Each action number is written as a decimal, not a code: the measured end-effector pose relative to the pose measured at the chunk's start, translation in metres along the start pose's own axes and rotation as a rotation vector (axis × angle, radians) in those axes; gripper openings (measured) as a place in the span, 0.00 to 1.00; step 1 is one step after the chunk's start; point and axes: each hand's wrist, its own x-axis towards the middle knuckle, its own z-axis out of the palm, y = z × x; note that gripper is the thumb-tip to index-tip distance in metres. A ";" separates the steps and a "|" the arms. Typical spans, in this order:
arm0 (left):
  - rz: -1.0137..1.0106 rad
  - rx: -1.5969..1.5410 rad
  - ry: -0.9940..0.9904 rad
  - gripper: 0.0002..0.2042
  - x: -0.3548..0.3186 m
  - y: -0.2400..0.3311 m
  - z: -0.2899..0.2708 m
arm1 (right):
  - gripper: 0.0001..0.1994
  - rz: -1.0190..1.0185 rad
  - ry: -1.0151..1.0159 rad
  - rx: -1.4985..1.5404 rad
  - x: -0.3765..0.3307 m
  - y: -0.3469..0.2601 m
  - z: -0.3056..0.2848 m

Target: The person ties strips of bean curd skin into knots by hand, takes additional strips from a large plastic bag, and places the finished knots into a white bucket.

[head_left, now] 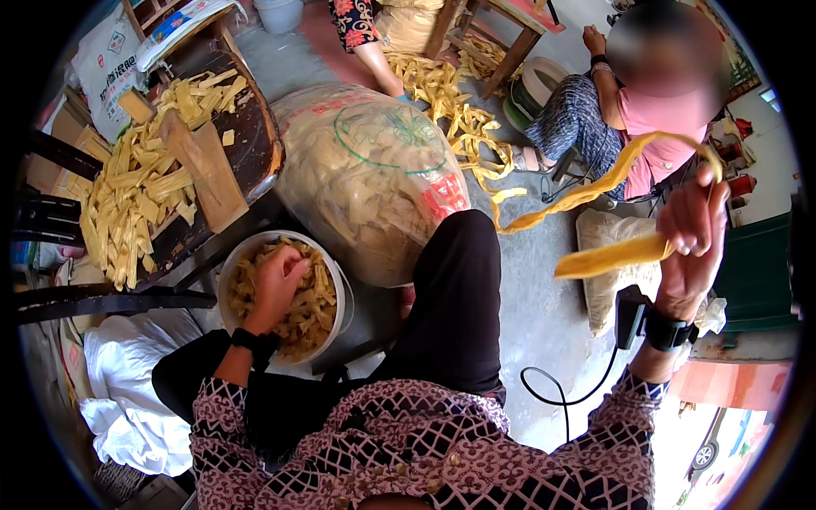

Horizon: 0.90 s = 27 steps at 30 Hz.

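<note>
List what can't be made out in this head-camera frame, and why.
Head view, all items:
Left hand: whether its grip holds anything; too small, partly hidden by the hand itself.
White bucket: its bottom; yellow pieces cover it.
Right hand: whether its yellow lengths are one strip; the hand covers where they would meet.
Co-worker's head: blurred.
Second person: upper body cut off by top edge.

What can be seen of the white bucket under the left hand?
The round, plastic-looking white bucket opens upward, with a thin handle on its right side. Yellowish strip pieces fill much of it. It stands beside the large clear plastic sack. The left hand is over its mouth; whether that touches the contents is unclear.
</note>
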 end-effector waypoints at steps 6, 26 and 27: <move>0.231 -0.552 -0.229 0.11 -0.007 0.109 -0.030 | 0.17 -0.100 -0.338 0.235 0.064 0.070 0.091; 0.514 0.180 0.151 0.07 -0.008 0.068 -0.068 | 0.17 -0.138 -0.349 -1.267 0.042 0.249 0.127; 0.553 0.249 0.164 0.06 -0.006 0.066 -0.065 | 0.18 -0.228 -0.504 -1.183 0.036 0.251 0.136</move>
